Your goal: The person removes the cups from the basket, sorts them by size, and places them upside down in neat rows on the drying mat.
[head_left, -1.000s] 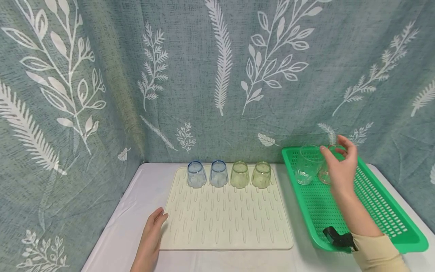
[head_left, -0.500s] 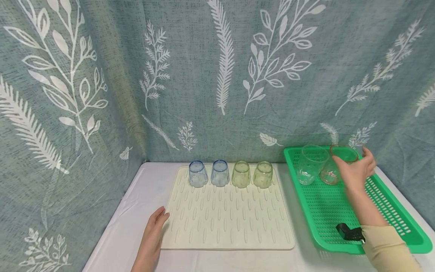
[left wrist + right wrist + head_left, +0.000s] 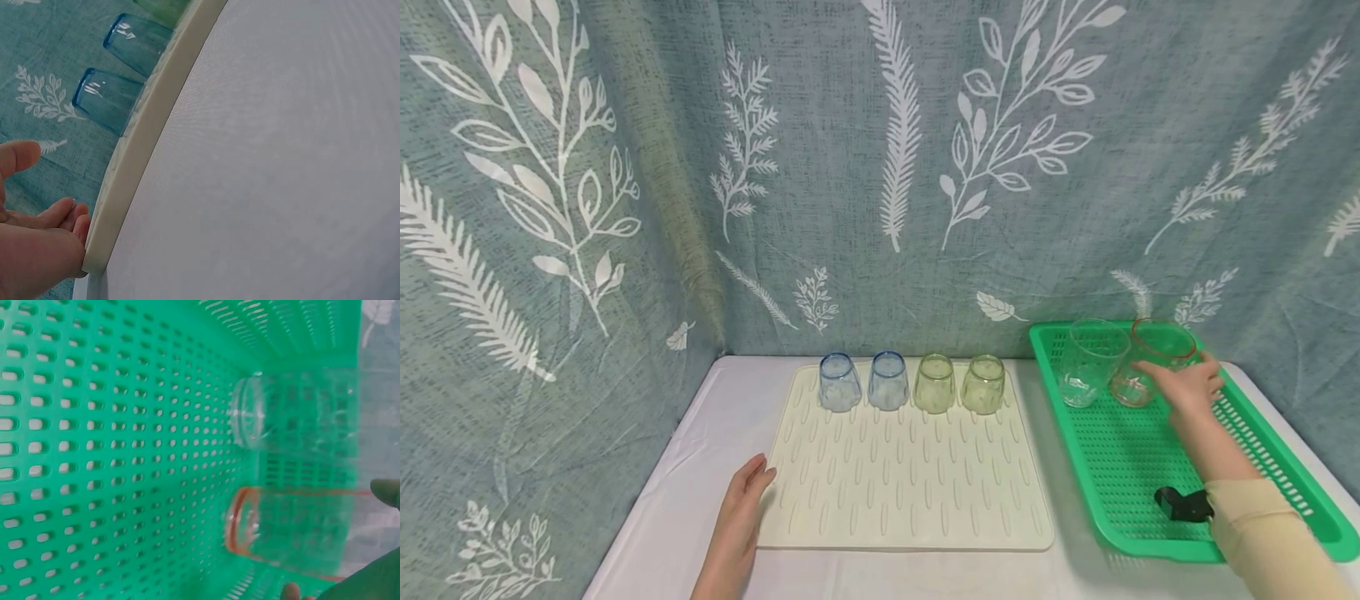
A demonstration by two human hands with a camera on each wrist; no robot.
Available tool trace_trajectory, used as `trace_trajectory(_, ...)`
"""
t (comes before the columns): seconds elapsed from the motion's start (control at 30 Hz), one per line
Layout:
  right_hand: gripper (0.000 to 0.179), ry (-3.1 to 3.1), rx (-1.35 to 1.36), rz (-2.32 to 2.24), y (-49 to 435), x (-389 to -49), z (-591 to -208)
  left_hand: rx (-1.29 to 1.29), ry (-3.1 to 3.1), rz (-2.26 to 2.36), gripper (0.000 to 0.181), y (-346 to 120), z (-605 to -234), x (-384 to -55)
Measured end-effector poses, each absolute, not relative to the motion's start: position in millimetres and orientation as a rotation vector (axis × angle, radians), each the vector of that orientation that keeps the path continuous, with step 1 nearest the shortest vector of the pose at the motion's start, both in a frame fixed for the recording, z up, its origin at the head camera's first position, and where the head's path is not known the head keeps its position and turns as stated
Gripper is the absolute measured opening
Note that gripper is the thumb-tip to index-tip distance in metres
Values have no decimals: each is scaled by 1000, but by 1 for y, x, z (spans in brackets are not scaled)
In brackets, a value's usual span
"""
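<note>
My right hand [image 3: 1191,392] reaches over a tall clear glass with a red rim [image 3: 1157,354]. Its thumb overlaps the near wall of the glass, while the fingers are spread off to the right with a gap between. In the right wrist view, the thumb [image 3: 387,492] lies at one side of this red-edged glass [image 3: 294,525] and a fingertip at the other. A clear glass [image 3: 1092,358] stands just left of it, both in the green basket [image 3: 1078,492]. My left hand [image 3: 739,504] lies at the left edge of the white mat [image 3: 910,500], fingers relaxed.
Two blue glasses [image 3: 839,387] and two green glasses [image 3: 935,387] stand upside down in a row along the mat's back edge. A leaf-patterned curtain [image 3: 850,167] hangs behind. A black wrist mount [image 3: 1183,504] sits at my right cuff, over the basket.
My right hand has moved right and lower beside the red-rimmed glass, its fingers spreading apart. The left hand keeps its place at the mat's edge.
</note>
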State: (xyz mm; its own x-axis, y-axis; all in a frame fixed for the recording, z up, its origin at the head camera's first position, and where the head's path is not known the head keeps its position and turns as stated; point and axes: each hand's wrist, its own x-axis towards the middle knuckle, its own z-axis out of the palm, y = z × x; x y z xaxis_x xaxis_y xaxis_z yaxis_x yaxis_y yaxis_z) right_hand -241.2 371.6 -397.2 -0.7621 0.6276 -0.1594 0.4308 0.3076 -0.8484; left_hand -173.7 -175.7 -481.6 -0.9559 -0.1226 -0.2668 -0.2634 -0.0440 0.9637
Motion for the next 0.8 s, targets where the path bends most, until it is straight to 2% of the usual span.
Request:
trace_trajectory(0.33, 92, -2454, -936, 1484, 381, -249, -408, -442, 2116, 2151, 71, -175, -483, -175)
trace_trajectory(0.6, 91, -2297, -866, 1740, 386, -258, -422, -440, 2136, 2140, 72, -175, -482, -175)
trace_trajectory(0.8, 74, -2265, -827, 1825, 388, -260, -421, -438, 2148, 2135, 71, -175, -484, -175)
